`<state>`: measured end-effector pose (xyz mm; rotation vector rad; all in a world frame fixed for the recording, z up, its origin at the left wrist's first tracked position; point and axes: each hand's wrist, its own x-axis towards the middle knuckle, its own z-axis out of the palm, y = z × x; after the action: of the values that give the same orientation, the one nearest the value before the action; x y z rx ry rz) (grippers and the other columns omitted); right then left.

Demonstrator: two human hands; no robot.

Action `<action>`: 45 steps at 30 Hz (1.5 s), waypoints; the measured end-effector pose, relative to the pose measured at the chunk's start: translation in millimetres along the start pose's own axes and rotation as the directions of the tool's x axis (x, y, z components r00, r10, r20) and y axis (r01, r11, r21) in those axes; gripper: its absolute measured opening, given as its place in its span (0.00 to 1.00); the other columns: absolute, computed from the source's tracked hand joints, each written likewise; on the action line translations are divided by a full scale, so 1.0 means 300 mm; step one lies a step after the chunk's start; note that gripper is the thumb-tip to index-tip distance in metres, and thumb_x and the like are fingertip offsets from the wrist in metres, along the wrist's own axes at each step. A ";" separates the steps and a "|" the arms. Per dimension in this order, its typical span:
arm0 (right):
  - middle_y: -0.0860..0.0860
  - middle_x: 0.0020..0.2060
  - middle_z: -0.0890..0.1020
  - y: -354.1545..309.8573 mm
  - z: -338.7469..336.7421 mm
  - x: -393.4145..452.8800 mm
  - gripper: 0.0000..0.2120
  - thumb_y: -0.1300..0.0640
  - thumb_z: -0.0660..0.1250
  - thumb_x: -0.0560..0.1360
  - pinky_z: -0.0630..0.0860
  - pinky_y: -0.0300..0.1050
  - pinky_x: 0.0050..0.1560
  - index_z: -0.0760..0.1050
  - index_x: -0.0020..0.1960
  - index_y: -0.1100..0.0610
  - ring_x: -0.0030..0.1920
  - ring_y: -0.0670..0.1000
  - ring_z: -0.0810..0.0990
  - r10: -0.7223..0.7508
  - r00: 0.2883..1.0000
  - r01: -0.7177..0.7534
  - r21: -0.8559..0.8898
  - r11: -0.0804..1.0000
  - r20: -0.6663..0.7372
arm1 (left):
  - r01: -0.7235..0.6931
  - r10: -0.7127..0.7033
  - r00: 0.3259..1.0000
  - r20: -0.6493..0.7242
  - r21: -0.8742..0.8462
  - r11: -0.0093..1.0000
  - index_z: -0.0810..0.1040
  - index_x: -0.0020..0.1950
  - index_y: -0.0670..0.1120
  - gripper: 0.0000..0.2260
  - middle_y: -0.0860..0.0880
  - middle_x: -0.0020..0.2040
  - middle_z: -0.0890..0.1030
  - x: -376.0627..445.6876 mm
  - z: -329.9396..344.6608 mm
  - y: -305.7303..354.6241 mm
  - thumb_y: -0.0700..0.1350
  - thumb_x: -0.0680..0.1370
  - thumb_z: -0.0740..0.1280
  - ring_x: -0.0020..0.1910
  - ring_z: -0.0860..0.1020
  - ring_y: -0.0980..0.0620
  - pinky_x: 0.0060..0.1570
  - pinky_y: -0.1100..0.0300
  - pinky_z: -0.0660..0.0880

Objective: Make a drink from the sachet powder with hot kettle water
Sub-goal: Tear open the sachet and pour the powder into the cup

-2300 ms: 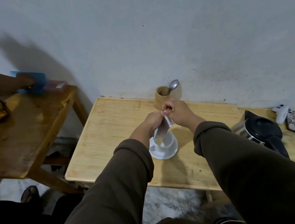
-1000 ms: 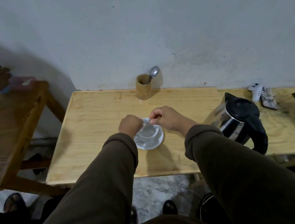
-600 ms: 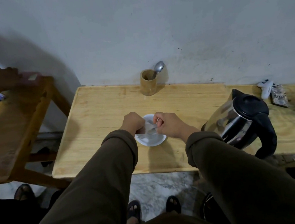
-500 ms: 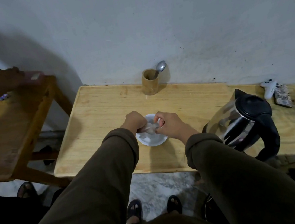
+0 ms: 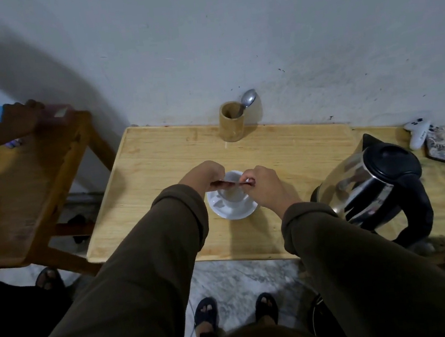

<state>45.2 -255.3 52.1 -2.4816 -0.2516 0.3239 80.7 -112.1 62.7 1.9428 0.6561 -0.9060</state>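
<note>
Item: sachet (image 5: 230, 184), slim, reddish-brown, flattened. Since a moment earlier it has gone from hanging mouth-down into the cup (image 5: 232, 193) to lying stretched level just above the rim; judged emptied, or being pulled flat to shed the last powder. Left hand (image 5: 202, 174) pinches one end, right hand (image 5: 262, 184) the other, fingers of both closed tight on it. Cup: white, on white saucer (image 5: 233, 212), mid-table (image 5: 159, 159); contents not discernible. Kettle (image 5: 375, 181): steel, black lid, standing to the right, untouched; pouring judged next. Spoon (image 5: 247, 103): upright in wooden holder (image 5: 231, 125) by the wall.
</note>
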 end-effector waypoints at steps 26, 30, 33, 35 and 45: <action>0.51 0.40 0.76 -0.057 -0.049 0.047 0.07 0.62 0.71 0.69 0.64 0.33 0.31 0.78 0.47 0.57 0.42 0.51 0.73 0.094 0.989 -0.098 0.030 0.995 0.113 | -0.390 0.397 0.880 -0.259 0.081 0.917 0.84 0.49 0.41 0.10 0.49 0.35 0.80 -0.027 0.006 -0.120 0.42 0.78 0.63 0.44 0.78 0.52 0.48 0.62 0.75; 0.49 0.29 0.72 -0.064 -0.054 0.046 0.15 0.64 0.69 0.71 0.61 0.34 0.28 0.68 0.29 0.56 0.34 0.50 0.71 0.128 0.988 -0.129 0.012 0.992 0.088 | -0.397 0.395 0.882 -0.258 0.047 0.917 0.83 0.53 0.40 0.11 0.47 0.37 0.82 -0.025 0.011 -0.122 0.42 0.78 0.64 0.46 0.79 0.51 0.59 0.58 0.74; 0.46 0.26 0.69 -0.072 -0.052 0.046 0.21 0.63 0.70 0.72 0.61 0.34 0.28 0.64 0.26 0.52 0.37 0.51 0.71 0.167 0.983 -0.168 0.005 0.986 0.076 | -0.404 0.403 0.880 -0.253 0.049 0.913 0.83 0.53 0.39 0.11 0.46 0.37 0.82 -0.024 0.016 -0.125 0.42 0.78 0.64 0.47 0.80 0.51 0.61 0.56 0.75; 0.47 0.27 0.68 -0.078 -0.051 0.046 0.21 0.62 0.69 0.72 0.62 0.36 0.28 0.64 0.27 0.53 0.39 0.52 0.71 0.187 0.980 -0.187 -0.003 0.982 0.063 | -0.404 0.401 0.881 -0.253 0.042 0.914 0.83 0.53 0.39 0.11 0.43 0.41 0.85 -0.027 0.019 -0.126 0.41 0.78 0.64 0.48 0.81 0.50 0.62 0.55 0.75; 0.53 0.39 0.73 -0.078 -0.021 0.055 0.12 0.62 0.71 0.71 0.67 0.43 0.42 0.67 0.43 0.60 0.42 0.53 0.72 0.193 0.980 -0.191 0.052 0.980 -0.044 | -0.443 0.430 0.868 -0.248 0.004 0.896 0.83 0.53 0.41 0.09 0.46 0.41 0.82 -0.034 0.014 -0.124 0.42 0.77 0.65 0.46 0.79 0.52 0.59 0.57 0.76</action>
<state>60.3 -236.0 68.3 -2.4674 0.0171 0.3446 46.2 -98.6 51.2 2.0549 0.3424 -0.3663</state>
